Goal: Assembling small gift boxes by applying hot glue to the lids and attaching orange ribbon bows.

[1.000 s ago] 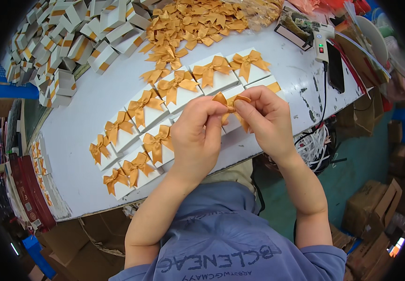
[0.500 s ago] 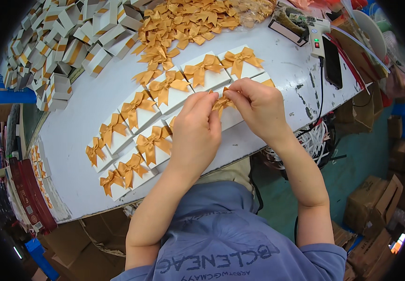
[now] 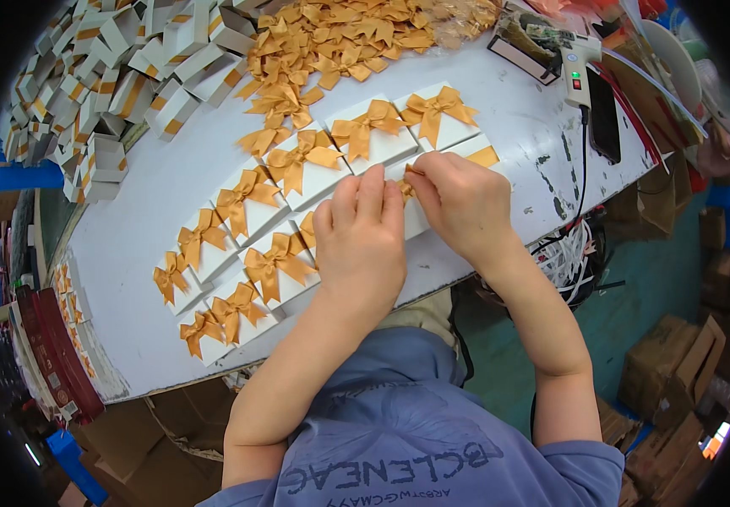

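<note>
Between my hands, a gold ribbon bow [image 3: 408,189] sits on a white box [image 3: 416,221] in the near row, mostly hidden by my fingers. My right hand [image 3: 469,203] pinches the bow's right side between thumb and forefinger. My left hand [image 3: 360,245] is closed at the bow's left side, fingers close together; its thumb and grip are hidden behind the hand. Beside them stand two rows of white boxes topped with gold bows, such as this far-row bow [image 3: 371,128] and this near-row bow [image 3: 277,265]. A bare box with a gold band [image 3: 483,157] stands at the right end.
A heap of loose gold bows [image 3: 340,42] lies at the back. Many open white boxes [image 3: 171,110] are piled at the far left. A glue gun [image 3: 579,68] with a cord rests at the back right beside a black phone [image 3: 604,118]. Cardboard boxes [image 3: 665,363] stand on the floor.
My left fingers have straightened upward and now cover more of the bow. My right hand has shifted slightly down, still pinching the bow, and more of the banded box at the right shows.
</note>
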Motion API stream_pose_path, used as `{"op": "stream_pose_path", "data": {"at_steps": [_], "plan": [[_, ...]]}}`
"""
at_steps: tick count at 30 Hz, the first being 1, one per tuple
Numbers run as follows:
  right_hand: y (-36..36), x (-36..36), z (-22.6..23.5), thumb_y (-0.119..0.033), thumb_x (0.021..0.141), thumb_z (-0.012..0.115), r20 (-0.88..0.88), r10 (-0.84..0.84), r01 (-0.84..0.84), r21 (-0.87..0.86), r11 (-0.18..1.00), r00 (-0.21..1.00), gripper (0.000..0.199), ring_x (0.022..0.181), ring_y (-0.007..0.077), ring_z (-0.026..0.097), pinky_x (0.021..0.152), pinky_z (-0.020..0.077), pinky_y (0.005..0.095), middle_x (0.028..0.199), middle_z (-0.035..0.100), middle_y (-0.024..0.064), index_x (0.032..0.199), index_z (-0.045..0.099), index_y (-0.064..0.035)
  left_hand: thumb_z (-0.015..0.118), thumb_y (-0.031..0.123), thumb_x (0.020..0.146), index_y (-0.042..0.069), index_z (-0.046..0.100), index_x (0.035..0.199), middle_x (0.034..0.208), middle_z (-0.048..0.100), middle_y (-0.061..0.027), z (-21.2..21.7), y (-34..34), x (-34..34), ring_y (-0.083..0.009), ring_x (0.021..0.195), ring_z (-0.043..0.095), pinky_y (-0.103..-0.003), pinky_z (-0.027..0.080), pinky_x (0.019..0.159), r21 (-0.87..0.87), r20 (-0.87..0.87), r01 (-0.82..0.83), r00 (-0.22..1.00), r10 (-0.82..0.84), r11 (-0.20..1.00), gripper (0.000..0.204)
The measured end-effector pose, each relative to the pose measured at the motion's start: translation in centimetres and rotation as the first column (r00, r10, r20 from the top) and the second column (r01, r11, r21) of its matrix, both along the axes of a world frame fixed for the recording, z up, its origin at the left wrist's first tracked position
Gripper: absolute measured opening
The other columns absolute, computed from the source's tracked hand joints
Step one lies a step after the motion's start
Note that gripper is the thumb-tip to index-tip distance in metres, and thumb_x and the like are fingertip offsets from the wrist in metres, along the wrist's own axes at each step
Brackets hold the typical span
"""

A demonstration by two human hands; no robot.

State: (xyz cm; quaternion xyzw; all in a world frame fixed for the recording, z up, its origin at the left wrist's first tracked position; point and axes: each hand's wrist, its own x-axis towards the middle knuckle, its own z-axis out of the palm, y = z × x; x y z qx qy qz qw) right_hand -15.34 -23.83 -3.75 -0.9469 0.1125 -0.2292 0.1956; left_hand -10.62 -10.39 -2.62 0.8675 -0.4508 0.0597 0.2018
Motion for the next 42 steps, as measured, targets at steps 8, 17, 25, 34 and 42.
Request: {"op": "stream_pose_path", "data": {"at_steps": [8,17,25,34,42], "plan": [[-1.0,5.2,3.8,-0.013,0.071,0.066,0.078,0.089,-0.107,0.251,0.962,0.993,0.012,0.063,0.0245,0.060,0.054,0.0473,0.0346,0.077,0.060,0.0098,0.079,0.060,-0.0054,0.049,0.012,0.075,0.003,0.058,0.110,0.097,0.054,-0.0062,-1.5,0.3,-0.1,-0.0182,0.096,0.048,-0.035,0.029,0.085,-0.045,0.149,0.006,0.989,0.001,0.999,0.038],[1.5,17.5,2.1,-0.008,0.075,0.056,-0.440,0.271,-0.382,-0.185,0.906,0.856,0.011,0.081,0.0284,0.059,0.067,0.0472,0.0379,0.091,0.057,0.0087,0.085,0.062,-0.0090,0.048,0.011,0.075,0.002,0.058,0.111,0.088,0.053,-0.0051,-1.0,0.1,0.0,-0.0185,0.096,0.047,-0.035,0.030,0.084,-0.027,0.150,0.027,0.988,-0.022,0.999,0.039],[-0.3,16.7,1.9,-0.007,0.074,0.056,-0.278,0.318,-0.341,-0.039,0.939,0.907,0.009,0.086,0.0273,0.058,0.068,0.0477,0.0388,0.089,0.054,0.0073,0.081,0.061,-0.0093,0.063,0.004,0.071,0.005,0.056,0.101,0.099,0.057,-0.0098,1.7,5.4,7.2,-0.0245,0.098,0.051,-0.037,0.037,0.085,-0.512,-0.252,-0.105,0.967,-0.032,0.852,0.031],[-1.0,15.8,3.2,-0.011,0.073,0.062,-0.157,0.367,-0.380,-0.062,0.923,0.917,0.011,0.078,0.0193,0.057,0.060,0.0457,0.0301,0.088,0.055,0.0055,0.083,0.062,-0.0055,0.064,0.009,0.078,0.004,0.056,0.099,0.102,0.060,-0.0070,2.6,6.3,11.7,-0.0143,0.090,0.054,-0.029,0.043,0.080,-0.532,-0.527,-0.302,0.850,-0.029,0.791,0.023],[-1.0,9.3,5.0,-0.014,0.079,0.065,0.069,0.467,-0.135,0.985,0.109,0.882,0.014,0.057,0.0051,0.053,0.048,0.0370,0.0169,0.071,0.060,0.0017,0.085,0.057,-0.0040,0.064,-0.001,0.078,0.005,0.047,0.087,0.081,0.055,-0.0019,2.9,1.4,11.0,-0.0069,0.078,0.053,-0.019,0.043,0.069,-0.647,-0.762,-0.534,0.419,-0.495,0.544,0.020]]}}
